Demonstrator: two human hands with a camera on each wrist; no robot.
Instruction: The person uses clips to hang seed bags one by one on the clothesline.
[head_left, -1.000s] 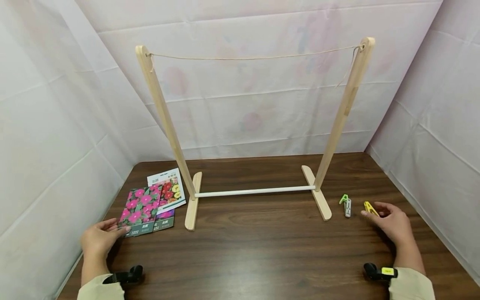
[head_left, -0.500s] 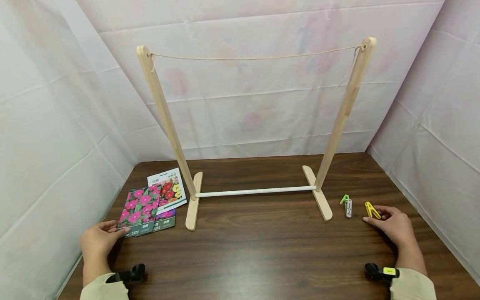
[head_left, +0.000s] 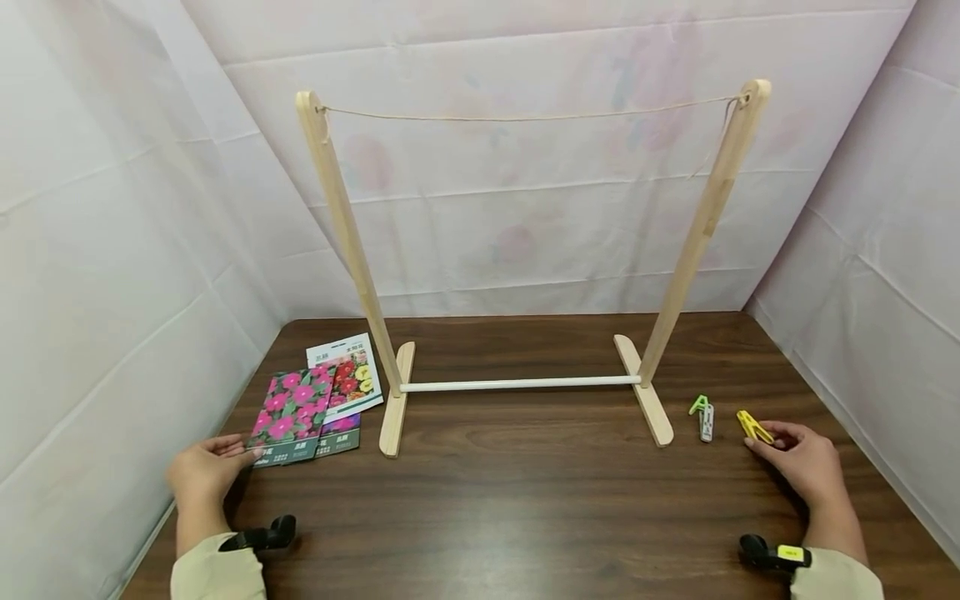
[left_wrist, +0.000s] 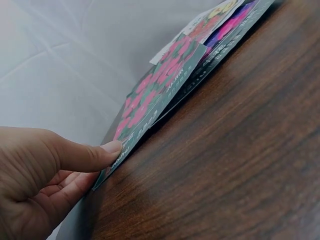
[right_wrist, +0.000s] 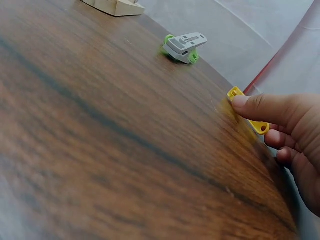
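We are only starting: our left hand point(head_left: 202, 471) pinches the front seed packet point(head_left: 288, 410), our right hand point(head_left: 804, 461) pinches the yellow clip point(head_left: 752, 426); the string point(head_left: 525, 117) hangs bare.

Table point(head_left: 525, 500): dark wood-grain, smooth, faint sheen. Rack point(head_left: 352, 250): pale unfinished wood, matt; white smooth crossbar point(head_left: 517, 384); rough twine point(head_left: 525, 117). Seed packets point(head_left: 288, 412) (at 9 o'clock): glossy printed paper. Yellow clip point(head_left: 753, 427), grey-green clip point(head_left: 705, 412): smooth plastic.
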